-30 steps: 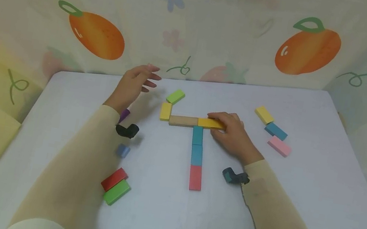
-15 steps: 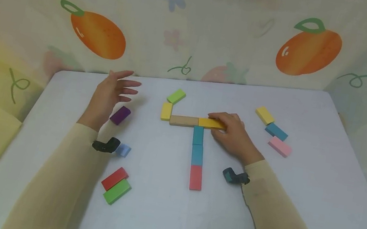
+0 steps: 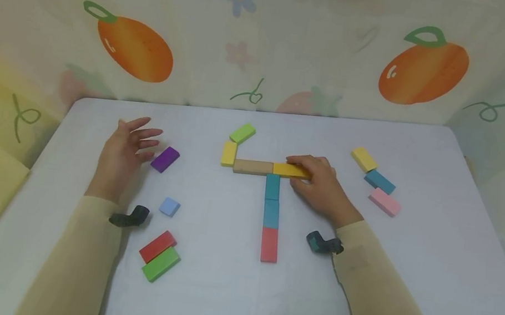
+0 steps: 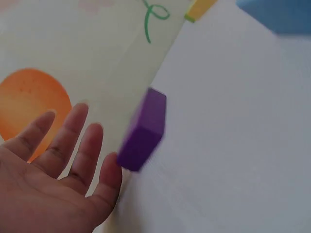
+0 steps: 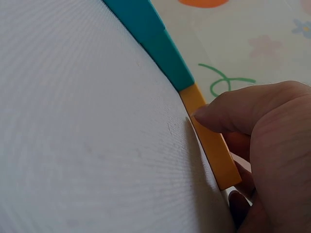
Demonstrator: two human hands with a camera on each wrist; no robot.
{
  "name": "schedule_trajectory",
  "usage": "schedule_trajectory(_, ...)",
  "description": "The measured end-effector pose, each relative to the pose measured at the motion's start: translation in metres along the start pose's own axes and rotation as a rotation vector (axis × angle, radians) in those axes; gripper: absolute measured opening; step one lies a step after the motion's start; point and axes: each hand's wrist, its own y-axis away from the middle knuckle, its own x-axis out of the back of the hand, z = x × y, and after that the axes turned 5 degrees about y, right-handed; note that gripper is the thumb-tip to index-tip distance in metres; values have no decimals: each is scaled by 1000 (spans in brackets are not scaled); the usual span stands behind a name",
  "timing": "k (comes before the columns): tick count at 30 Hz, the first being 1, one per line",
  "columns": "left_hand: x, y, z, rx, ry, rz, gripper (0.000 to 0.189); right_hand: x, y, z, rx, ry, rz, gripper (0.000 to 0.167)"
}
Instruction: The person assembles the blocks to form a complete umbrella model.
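My right hand (image 3: 321, 183) pinches an orange-yellow block (image 3: 289, 171) between thumb and fingers; the right wrist view shows the thumb on the near side of the orange-yellow block (image 5: 211, 143). That block continues a row with a tan wooden block (image 3: 253, 167). Below their joint runs a column of a teal block (image 3: 272, 187), a blue block (image 3: 271, 214) and a red block (image 3: 269, 245). My left hand (image 3: 123, 157) holds nothing, its fingers spread and relaxed. Just right of its fingertips lies a purple block (image 3: 165, 159), close by the little finger in the left wrist view.
A yellow block (image 3: 229, 154) and a lime block (image 3: 243, 133) adjoin the row's left end. Light blue (image 3: 169, 206), red (image 3: 158, 246) and green (image 3: 161, 264) blocks lie at left. At right are yellow (image 3: 364, 158), blue (image 3: 380, 181) and pink (image 3: 384, 201) blocks. Patterned cloth rises behind the table.
My left hand has moved left and toward me, away from the lime block, uncovering the purple and light blue blocks. The right hand keeps its grip on the orange-yellow block in the same place.
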Motion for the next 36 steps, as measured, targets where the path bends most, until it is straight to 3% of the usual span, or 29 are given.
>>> schedule_trajectory(3,7,1,-10,2,60,1,66,-1,-1,0,-2,0,4,46)
schedule_trajectory(7,12,2,-18,-34,-50,-15,61,-1,-1,1,-2,1,10,46)
schedule_trajectory(12,13,6,-23,-35,-355,0,60,-2,-2,0,9,-5,2,46)
schedule_trajectory(15,11,7,-24,-37,-485,-5,58,-1,-2,0,10,-4,5,46)
schedule_trajectory(19,7,6,-24,-20,-517,-11,58,1,-1,-1,6,-2,9,46)
schedule_trajectory(27,3,9,-22,100,-631,-40,65,1,0,0,4,3,4,46)
schedule_trajectory(31,2,11,-21,133,-639,-30,52,1,0,-1,-1,-4,6,46)
schedule_trajectory(36,1,13,-21,130,-627,-23,40,0,-1,-1,2,-4,7,46)
